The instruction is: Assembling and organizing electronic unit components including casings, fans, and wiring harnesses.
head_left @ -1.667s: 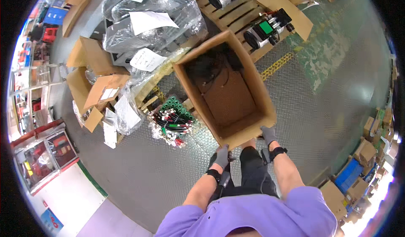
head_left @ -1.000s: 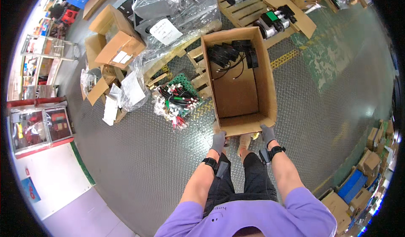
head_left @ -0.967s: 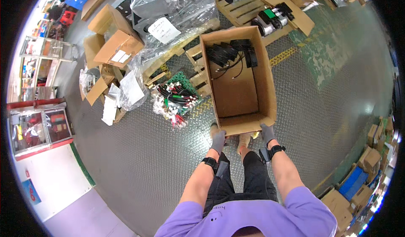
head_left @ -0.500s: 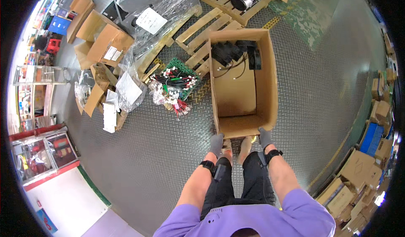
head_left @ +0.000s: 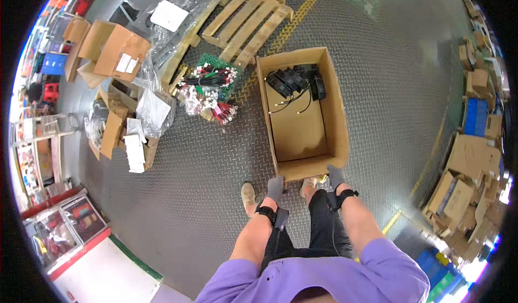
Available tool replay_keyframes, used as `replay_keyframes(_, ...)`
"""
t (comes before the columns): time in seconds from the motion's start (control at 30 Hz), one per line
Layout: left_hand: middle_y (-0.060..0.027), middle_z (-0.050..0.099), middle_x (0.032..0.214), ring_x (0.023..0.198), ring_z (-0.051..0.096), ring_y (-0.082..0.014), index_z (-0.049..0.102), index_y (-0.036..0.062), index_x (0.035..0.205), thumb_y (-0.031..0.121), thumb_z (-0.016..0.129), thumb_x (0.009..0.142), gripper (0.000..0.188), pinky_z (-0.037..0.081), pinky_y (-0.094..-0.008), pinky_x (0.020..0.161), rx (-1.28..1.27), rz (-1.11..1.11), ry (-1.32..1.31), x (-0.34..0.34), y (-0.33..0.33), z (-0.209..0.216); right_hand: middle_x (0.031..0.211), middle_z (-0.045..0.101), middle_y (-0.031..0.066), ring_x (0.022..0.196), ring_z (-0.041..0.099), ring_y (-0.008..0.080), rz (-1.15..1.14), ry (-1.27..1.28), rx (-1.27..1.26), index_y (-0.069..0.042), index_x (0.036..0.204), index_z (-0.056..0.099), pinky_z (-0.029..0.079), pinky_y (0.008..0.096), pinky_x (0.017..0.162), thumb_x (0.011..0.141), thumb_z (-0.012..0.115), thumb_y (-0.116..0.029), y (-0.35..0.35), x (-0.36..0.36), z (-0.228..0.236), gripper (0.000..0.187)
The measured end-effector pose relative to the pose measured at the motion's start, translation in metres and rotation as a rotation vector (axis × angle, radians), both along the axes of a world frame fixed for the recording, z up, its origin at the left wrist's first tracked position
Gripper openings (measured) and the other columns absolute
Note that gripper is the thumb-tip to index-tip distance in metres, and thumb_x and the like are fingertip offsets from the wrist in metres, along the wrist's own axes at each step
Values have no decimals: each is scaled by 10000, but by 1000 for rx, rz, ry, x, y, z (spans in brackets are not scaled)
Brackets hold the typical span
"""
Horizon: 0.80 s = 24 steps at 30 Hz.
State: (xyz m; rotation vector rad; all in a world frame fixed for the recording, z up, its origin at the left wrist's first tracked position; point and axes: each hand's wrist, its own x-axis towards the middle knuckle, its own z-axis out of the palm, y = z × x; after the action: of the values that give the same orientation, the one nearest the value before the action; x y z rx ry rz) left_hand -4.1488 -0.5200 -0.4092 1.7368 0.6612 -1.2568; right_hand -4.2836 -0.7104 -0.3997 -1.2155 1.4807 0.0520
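A tall open cardboard box [head_left: 295, 133] stands on the floor in front of me. Several black parts with thin cables [head_left: 291, 82] lie at its far end, leaving bare cardboard nearer to me. At the box's near left corner is my left hand [head_left: 275, 187], in a grey glove and closed on the edge. My right hand [head_left: 335, 176], gloved alike, grips the near right corner. Part of each hand's fingers is hidden behind the cardboard. Black straps with small devices sit on both wrists.
A wooden pallet [head_left: 249, 25] lies beyond the box. To the left are a green crate [head_left: 213, 65] under bundled cables [head_left: 208, 90], opened cartons [head_left: 123, 52] and a plastic-wrapped load [head_left: 189, 3]. Stacked cardboard [head_left: 467, 162] lines the right side. My shoes are close behind the box.
The box has come away from the pallet, back with me, and turned slightly. My left foot has stepped out to the left. Both hands keep their hold on the box.
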Motion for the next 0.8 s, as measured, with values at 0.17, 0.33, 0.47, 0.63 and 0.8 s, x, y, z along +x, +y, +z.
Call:
replay_keyframes(0.17, -68, 512, 530, 453, 460, -196, 560, 26, 621, 239, 503, 770, 266, 321, -344, 443, -278, -638, -672, 6, 65, 5, 657, 545, 49, 497, 468, 159, -156, -88, -177, 6, 829, 562, 388, 299, 479, 757, 518, -179, 60, -21, 13, 204)
replay_keyframes(0.33, -73, 540, 542, 484, 509, -195, 579, 2, 637, 230, 524, 742, 257, 357, -343, 452, -149, -429, -270, 62, 118, 27, 587, 525, 47, 465, 457, 157, -242, -1, -23, -7, 756, 566, 353, 308, 437, 746, 529, -181, 158, 8, 44, 178)
replay_keyframes(0.47, -76, 551, 553, 515, 540, -200, 590, -14, 669, 201, 540, 723, 227, 388, -345, 475, -137, -539, -370, 60, 176, 26, 458, 409, 37, 357, 379, 169, -196, -44, -118, -98, 627, 499, 274, 315, 350, 753, 515, -217, 256, -34, 10, 174)
replay_keyframes(0.63, -116, 560, 614, 551, 551, -228, 598, 12, 775, 188, 514, 716, 204, 442, -341, 509, -64, -473, -105, 65, 248, 81, 481, 443, 27, 376, 407, 181, -619, 24, 156, -109, 663, 535, 313, 320, 366, 732, 545, -194, 358, -45, 0, 110)
replay_keyframes(0.8, -75, 491, 549, 489, 509, -216, 558, -5, 783, 143, 506, 717, 171, 418, -362, 444, -302, -610, -305, 52, 333, 60, 537, 463, 30, 441, 443, 178, -707, -116, 56, -119, 684, 525, 340, 312, 398, 730, 538, -186, 430, -57, 4, 82)
